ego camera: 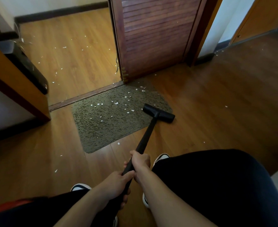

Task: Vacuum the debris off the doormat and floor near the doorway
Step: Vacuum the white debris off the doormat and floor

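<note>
- A long black vacuum wand (146, 136) is held in both hands in the lower middle of the frame. It runs up and to the right to a flat black floor head (158, 113).
- The right hand (140, 161) is wrapped round the tube further along, with its fingers curled tight about it. The left hand (117, 184) is closed round the tube nearer the body. The two spaced grips are judged to give leverage for steering and pressing the head down.
- The floor head is set at the right edge of the shaggy olive-green doormat (105, 128), partly on the pile and partly on the glossy brown wooden floor (217, 104). This placing is judged to suit a sweep leftward across the mat.
- Small white scraps of debris (116, 103) are scattered over the middle and far part of the mat, just left of the head. More are seen on the boards beyond the dark threshold strip (85, 95) in the upper left, and a few lie near the shoes and at the right.
- The mat's far corner lies at the foot of a dark brown slatted wooden door (154, 38) at the upper middle.
- The task is judged to be at an early stage, since most scraps are not yet collected.
- The loose mat may be tugged or bunched by suction, so a firm, slow pass is advised.
</note>
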`<state>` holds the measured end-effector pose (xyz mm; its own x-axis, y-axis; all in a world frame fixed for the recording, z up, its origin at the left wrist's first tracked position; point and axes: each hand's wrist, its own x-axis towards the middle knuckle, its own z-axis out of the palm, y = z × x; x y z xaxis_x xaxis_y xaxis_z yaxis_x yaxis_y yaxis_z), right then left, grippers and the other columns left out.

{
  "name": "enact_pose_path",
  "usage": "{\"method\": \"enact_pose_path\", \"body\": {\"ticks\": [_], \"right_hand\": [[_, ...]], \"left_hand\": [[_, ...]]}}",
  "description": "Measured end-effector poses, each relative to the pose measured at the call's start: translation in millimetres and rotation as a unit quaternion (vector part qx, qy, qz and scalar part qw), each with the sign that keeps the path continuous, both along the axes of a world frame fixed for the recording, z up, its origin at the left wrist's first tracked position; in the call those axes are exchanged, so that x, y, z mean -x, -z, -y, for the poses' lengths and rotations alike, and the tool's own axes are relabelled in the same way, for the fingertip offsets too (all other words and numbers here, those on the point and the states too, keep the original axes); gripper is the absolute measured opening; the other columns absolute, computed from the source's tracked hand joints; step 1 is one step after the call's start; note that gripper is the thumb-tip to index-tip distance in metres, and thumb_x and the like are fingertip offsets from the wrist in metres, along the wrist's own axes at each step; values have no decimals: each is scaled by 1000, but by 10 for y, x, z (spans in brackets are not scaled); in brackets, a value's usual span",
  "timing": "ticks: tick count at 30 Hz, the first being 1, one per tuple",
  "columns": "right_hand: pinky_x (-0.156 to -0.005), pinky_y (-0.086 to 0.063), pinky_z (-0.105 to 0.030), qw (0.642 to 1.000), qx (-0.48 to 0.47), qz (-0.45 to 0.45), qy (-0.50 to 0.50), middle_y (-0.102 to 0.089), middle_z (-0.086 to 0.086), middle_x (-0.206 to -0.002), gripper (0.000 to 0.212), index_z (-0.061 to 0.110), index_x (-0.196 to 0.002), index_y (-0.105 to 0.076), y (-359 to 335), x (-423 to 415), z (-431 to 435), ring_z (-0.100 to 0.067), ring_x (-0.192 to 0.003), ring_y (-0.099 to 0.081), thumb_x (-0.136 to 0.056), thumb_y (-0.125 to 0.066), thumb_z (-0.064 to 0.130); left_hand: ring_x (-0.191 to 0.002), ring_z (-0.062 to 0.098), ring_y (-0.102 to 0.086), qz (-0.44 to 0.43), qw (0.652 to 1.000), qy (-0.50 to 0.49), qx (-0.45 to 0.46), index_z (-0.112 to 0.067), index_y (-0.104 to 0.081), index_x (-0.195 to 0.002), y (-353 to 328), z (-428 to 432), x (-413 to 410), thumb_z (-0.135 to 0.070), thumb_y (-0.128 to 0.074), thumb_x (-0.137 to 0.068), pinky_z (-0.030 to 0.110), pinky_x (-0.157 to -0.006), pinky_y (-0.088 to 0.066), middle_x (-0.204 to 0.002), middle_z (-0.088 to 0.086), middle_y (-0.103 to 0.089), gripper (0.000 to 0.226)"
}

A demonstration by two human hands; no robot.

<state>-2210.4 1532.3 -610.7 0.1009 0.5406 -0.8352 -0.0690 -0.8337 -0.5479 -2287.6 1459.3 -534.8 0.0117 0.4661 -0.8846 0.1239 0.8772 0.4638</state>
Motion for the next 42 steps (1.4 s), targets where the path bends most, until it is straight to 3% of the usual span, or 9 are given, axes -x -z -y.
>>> {"method": "enact_pose_path", "body": {"ticks": [4,8,14,21,24,30,42], "right_hand": [[-51,-57,-30,1000,-11,1,4,-70,-13,-75,31,2,-121,-57,61,-34,-151,-19,-46,-68,-95,-66,17],[-59,-63,-37,1000,-11,4,14,-68,-11,-64,29,1,-119,-59,117,-33,-367,-22,-49,-69,-95,-65,16],[-46,-55,-28,1000,-4,16,3,-74,-17,-79,30,0,-119,-59,173,-6,-558,-19,-43,-68,-96,-66,17],[-51,-59,-31,1000,-2,4,-15,-73,-18,-87,30,3,-122,-55,136,129,-283,-18,-45,-68,-97,-64,17],[-50,-59,-30,999,1,-10,-40,-72,-17,-76,29,3,-122,-53,61,220,-84,-20,-45,-68,-98,-62,16],[-60,-65,-38,996,0,-27,-82,-74,-17,-75,33,6,-126,-51,-40,384,232,-22,-51,-71,-97,-62,17],[-52,-59,-32,996,-3,-30,-85,-71,-15,-68,29,6,-122,-51,10,472,-46,-22,-46,-67,-98,-62,18]], "left_hand": [[-37,17,-49,-18,1000,-14,3,-4,-54,-102,36,-138,-74,-39,-51,-102,23,-41,-42,-63,10,-53,34],[-36,18,-47,-24,999,-41,15,-3,-56,-98,64,-331,-131,-39,-55,-100,21,-40,-41,-61,10,-52,37],[-34,16,-45,-22,999,-46,17,-4,-56,-105,51,-505,-112,-39,-53,-101,19,-38,-40,-61,9,-50,36],[-35,16,-45,-26,999,-38,1,0,-55,-110,0,-224,12,-38,-49,-103,20,-38,-40,-60,9,-50,39],[-34,18,-44,-27,999,-37,-2,4,-54,-111,-63,-23,103,-35,-48,-104,20,-36,-40,-60,11,-50,40],[-36,19,-47,-27,998,-65,1,-1,-53,-114,-118,319,222,-36,-48,-104,23,-37,-42,-54,8,-53,37],[-39,17,-47,-34,996,-83,-1,-4,-56,-106,-30,87,305,-39,-49,-103,25,-41,-43,-59,8,-52,36]]}}
